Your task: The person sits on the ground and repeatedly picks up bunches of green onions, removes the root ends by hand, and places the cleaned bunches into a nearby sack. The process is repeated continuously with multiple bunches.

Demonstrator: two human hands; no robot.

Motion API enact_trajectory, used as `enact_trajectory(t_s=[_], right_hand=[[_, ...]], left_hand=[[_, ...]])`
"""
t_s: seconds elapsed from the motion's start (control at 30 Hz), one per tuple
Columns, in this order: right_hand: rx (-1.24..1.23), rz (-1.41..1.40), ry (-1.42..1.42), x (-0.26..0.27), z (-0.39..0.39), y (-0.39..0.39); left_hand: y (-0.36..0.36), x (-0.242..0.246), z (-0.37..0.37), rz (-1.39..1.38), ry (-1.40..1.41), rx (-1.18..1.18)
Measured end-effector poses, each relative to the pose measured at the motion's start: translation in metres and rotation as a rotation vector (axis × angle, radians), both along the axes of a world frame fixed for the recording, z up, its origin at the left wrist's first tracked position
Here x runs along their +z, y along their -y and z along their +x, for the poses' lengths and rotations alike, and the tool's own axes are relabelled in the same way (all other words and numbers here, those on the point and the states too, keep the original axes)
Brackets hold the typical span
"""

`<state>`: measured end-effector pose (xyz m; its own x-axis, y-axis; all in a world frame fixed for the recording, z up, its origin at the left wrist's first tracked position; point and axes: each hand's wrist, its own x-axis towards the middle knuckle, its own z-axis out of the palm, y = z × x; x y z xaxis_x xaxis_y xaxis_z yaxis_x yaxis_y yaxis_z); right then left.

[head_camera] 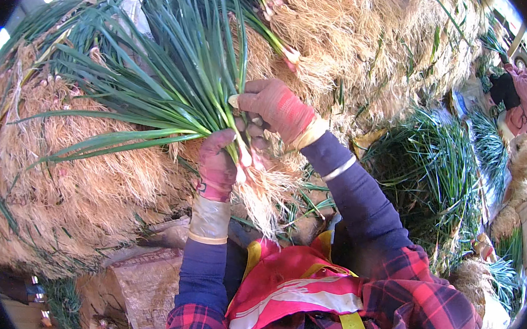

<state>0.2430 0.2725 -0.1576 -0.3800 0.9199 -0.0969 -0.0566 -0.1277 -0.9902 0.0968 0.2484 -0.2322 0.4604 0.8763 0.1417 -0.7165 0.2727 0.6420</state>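
A bunch of green onions (186,81) with long green leaves, pale reddish bulbs and stringy roots is held over the wearer's lap. My left hand (217,162), in a stained pinkish glove, is closed around the lower stems just above the bulbs. From the other side, my right hand (276,111), in a reddish glove, has its thumb and fingers at the same stems, a little higher; some of its fingers are hidden behind them. The roots (265,198) hang down towards a red apron (295,281).
Large heaps of rooted onions lie at left (77,170) and at the top (375,37). A pile of green leaves (434,171) stands at right. Woven sacking (152,282) lies at lower left. Another person (525,92) in pink is at the far upper right.
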Motion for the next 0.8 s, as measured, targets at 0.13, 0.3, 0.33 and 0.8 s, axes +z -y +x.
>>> enact_trajectory(t_s=[0.13,0.3,0.33,0.8], right_hand=[[-0.187,0.320,0.499,-0.001,-0.001,0.004],[-0.181,0.320,0.337,0.006,0.005,0.016],[-0.095,0.317,0.273,0.008,0.007,0.019],[-0.181,-0.052,-0.128,-0.009,-0.006,0.015]], left_hand=[[-0.002,-0.002,0.003,0.006,-0.125,0.038],[0.002,0.000,0.005,-0.047,-0.158,0.138],[0.002,0.001,0.004,-0.050,-0.171,0.197],[0.005,0.007,0.012,-0.034,-0.109,0.201]])
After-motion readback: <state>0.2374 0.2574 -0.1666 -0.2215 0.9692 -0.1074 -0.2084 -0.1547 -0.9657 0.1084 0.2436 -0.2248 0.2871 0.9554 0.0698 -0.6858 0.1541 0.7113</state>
